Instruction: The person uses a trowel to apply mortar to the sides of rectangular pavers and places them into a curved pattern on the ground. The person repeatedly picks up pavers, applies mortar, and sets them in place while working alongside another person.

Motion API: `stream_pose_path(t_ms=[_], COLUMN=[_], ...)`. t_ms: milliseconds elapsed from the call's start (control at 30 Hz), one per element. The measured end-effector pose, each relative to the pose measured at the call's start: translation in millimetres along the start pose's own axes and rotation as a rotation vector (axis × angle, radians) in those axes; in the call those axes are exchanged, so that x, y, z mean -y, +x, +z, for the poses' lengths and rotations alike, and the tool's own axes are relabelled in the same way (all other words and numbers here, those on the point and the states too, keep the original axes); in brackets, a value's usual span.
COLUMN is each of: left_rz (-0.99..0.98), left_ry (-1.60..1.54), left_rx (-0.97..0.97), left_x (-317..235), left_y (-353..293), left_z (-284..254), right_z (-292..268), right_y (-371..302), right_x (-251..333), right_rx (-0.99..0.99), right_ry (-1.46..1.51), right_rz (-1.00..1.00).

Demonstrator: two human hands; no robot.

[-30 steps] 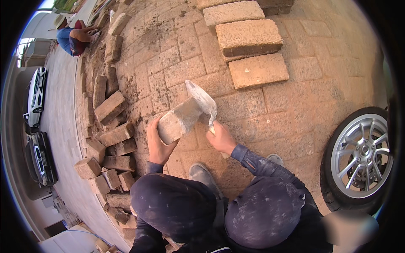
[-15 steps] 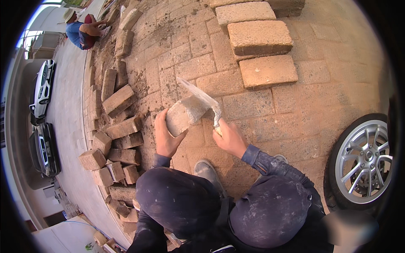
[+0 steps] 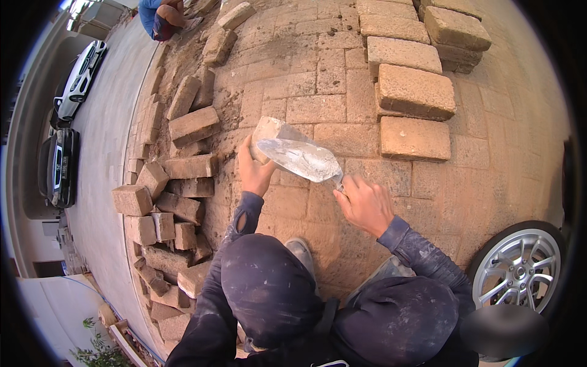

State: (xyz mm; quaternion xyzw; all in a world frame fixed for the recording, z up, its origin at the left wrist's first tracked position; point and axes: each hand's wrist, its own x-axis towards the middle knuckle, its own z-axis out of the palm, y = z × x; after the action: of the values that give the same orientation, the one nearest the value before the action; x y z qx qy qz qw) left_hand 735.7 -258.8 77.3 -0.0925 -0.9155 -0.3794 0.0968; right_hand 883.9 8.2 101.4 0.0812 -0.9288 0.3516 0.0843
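My left hand [image 3: 255, 169] grips a paving brick [image 3: 274, 128] from its left side, holding it up in front of my knees. In my right hand [image 3: 365, 205] is a trowel [image 3: 306, 160], its fingers closed round the handle. The trowel's broad, grey-smeared blade points left and overlaps the brick's near side. Because the blade covers part of the brick, I cannot tell whether the two touch. Below them lies the paved ground [image 3: 342, 244].
Loose bricks [image 3: 177, 211] lie heaped on my left along a dirt strip. Stacked pavers [image 3: 416, 92] stand ahead to the right. A car wheel [image 3: 520, 269] is close on my right. Another person [image 3: 162, 18] crouches far left; parked cars [image 3: 59, 165] stand beyond.
The trowel has swung from the brick's right side to across its near side, its blade now showing flat. My right hand has moved right and slightly down. The view has shifted.
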Motion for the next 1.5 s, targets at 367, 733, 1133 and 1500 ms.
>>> stream_pose_path(t_ms=[367, 733, 1133, 1500], left_rz=[-0.103, -0.062, -0.029, -0.072], left_ry=[-0.241, -0.321, -0.229, -0.242], left_rx=[-0.04, 0.062, -0.016, 0.003], left_x=[-8.7, 7.7, -0.9, -2.9], left_y=[-31.4, -22.4, -24.2, -23.5], left_z=[20.0, 14.7, 15.5, 11.2], right_z=[-11.8, -35.1, -34.8, -41.4], right_y=[57.4, 81.7, 124.0, 131.7], right_x=[-29.1, 19.1, -10.5, -22.9], right_rx=[0.197, 0.162, 0.358, 0.495], right_ry=[-0.372, -0.361, -0.228, -0.279], right_rz=[0.021, -0.26, 0.045, 0.118])
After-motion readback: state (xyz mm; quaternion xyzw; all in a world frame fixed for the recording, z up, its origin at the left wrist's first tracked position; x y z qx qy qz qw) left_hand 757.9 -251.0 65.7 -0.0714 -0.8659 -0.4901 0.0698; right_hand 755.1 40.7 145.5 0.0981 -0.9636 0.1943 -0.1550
